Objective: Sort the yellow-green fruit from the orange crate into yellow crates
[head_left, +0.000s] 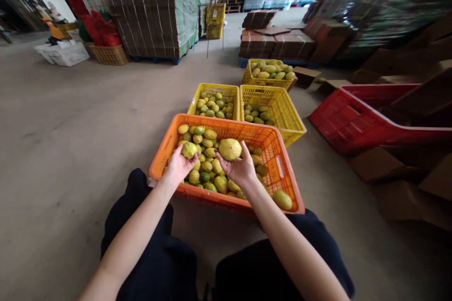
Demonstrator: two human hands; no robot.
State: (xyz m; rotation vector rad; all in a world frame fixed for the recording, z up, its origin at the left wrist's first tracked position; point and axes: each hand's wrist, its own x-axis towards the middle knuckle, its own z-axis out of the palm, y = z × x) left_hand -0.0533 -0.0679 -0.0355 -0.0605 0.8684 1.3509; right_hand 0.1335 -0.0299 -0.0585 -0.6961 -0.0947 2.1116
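Above an orange crate of yellow-green fruits, my left hand holds a small greenish-yellow fruit in its upturned fingers. To the right of it, my right hand cups a larger pale yellow fruit, with the palm up and the thumb against its right side. The two hands are apart. Beneath them many fruits of mixed size lie in the crate, with a large one in its near right corner.
Behind the orange crate stand a yellow crate of small fruits, a partly filled yellow crate and another full one. A red crate and cardboard boxes are on the right. Wrapped pallet stacks rise farther back.
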